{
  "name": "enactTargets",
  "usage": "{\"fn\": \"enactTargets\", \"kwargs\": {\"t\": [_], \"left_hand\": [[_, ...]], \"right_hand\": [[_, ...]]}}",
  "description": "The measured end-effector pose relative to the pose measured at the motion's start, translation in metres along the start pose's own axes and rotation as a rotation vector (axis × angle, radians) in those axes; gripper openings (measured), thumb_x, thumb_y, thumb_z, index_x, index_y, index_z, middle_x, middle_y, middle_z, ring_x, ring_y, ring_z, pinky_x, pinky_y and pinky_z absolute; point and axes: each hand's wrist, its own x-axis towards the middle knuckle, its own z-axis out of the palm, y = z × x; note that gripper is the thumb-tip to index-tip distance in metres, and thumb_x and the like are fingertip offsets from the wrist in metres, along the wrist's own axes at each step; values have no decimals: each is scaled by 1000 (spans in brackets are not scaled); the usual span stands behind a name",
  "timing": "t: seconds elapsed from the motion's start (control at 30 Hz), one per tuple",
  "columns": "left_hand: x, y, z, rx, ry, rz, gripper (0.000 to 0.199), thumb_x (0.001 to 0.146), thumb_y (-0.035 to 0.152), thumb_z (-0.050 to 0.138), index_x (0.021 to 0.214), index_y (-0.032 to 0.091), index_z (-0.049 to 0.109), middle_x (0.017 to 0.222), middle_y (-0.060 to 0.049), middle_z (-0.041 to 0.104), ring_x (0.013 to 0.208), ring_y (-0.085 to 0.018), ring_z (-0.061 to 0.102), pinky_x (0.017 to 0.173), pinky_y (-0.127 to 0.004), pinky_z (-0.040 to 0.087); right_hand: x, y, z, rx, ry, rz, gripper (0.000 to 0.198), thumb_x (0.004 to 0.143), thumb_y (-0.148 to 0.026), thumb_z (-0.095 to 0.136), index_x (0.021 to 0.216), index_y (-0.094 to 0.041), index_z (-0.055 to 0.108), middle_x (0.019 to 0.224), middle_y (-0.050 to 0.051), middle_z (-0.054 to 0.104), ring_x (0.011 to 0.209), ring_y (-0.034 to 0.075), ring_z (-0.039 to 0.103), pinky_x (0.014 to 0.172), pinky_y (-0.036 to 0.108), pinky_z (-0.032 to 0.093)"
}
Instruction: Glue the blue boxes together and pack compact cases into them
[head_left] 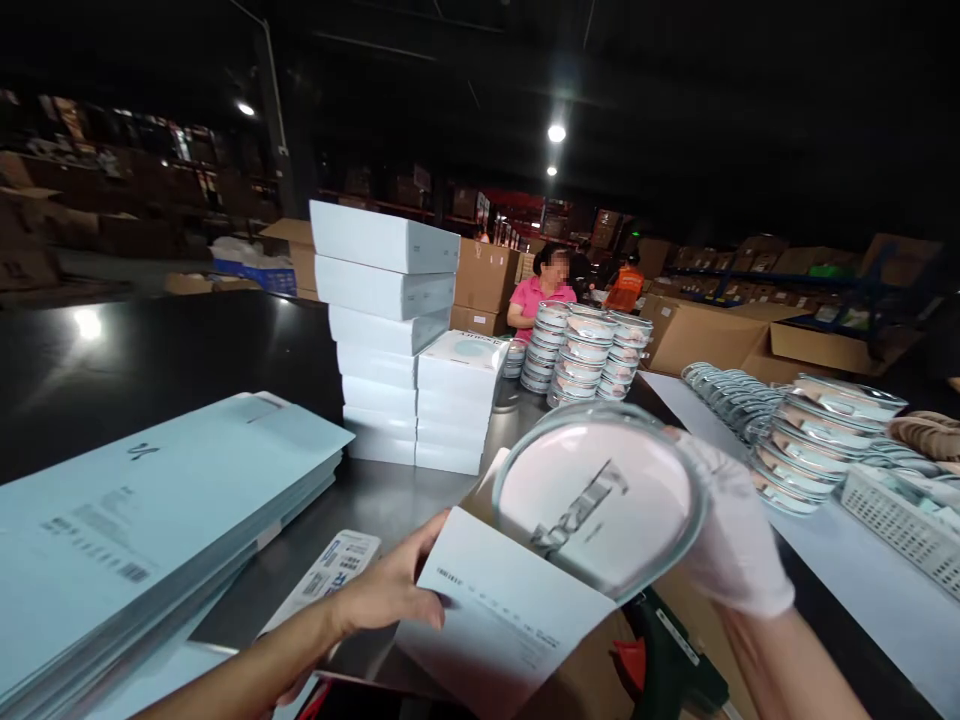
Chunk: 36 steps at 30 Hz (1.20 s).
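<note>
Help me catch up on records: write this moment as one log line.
left hand: holding box | right hand: white-gloved, holding round case | round case: tilted, at box opening, depth unclear | beyond: stacked boxes

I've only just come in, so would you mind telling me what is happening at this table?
A person's left hand grips a pale box, while the white-gloved right hand holds a round, clear-rimmed case tilted at the box's open end. White boxes stand stacked beyond, and flat pale-blue cartons lie piled on the left. More round cases are stacked to the right. Behind the table is a co-worker in a pink top.
</note>
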Motion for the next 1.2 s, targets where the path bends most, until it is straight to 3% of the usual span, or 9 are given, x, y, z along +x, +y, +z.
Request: {"fn": "enactTargets", "kwargs": {"t": [0.1,0.2,0.4,0.57,0.73,0.87,1.0,1.1,1.2], "left_hand": [[-19,-9,-3,59,66,-20,79,51,59,96,116,22,71,95,-1,73,92,-27,66,81,-34,51],[-39,-19,-6,115,132,-45,84,52,53,98,124,23,66,91,-1,72,86,-28,66,81,-39,53],[-64,-26,1,187,310,258,96,73,77,74,148,27,42,159,-16,37,144,-41,39,117,-52,34],[-58,-16,14,444,333,294,54,100,65,40,110,20,69,157,-15,38,142,-41,40,117,-52,33],[-53,-11,24,402,560,296,25,105,47,46,120,27,52,150,-13,42,140,-33,45,110,-45,40],[-52,7,10,507,309,99,32,104,49,43,112,28,66,153,-10,49,148,-36,37,117,-49,34],[-50,22,-14,592,84,-7,35,90,47,64,121,30,69,142,-9,63,153,-39,30,123,-55,26],[-50,24,-27,652,-30,-50,55,79,35,78,132,34,66,149,-6,58,148,-39,41,121,-51,32],[-46,23,-31,636,-67,21,54,78,36,84,130,37,70,148,-6,58,136,-34,55,114,-42,44]], "right_hand": [[-43,1,23,-70,-155,-84,36,87,-60,68,97,-27,78,103,7,74,93,28,69,86,43,57],[-82,24,37,-88,-13,-129,52,89,-58,68,134,-33,59,147,10,54,141,33,48,120,53,34],[-144,65,77,103,-126,15,75,88,-81,44,148,-37,48,168,5,32,157,37,22,127,57,23],[-168,71,110,-8,-13,96,59,100,-64,41,148,-32,53,171,1,24,156,40,24,122,57,35],[-172,72,124,-46,63,216,68,107,-44,35,165,-35,1,174,1,14,158,27,22,123,49,36],[-162,78,81,-118,57,142,75,102,-49,42,163,-30,4,171,9,25,152,28,37,119,49,40],[-144,90,-1,-780,35,613,45,87,-53,53,114,-19,64,112,21,74,113,44,68,104,61,47],[-139,102,-39,-871,-59,900,30,72,-52,68,62,-27,57,58,10,63,82,47,71,86,64,51],[-148,111,-47,-639,-61,1032,36,62,-51,73,52,-28,48,49,5,56,58,36,68,67,54,56]]}}
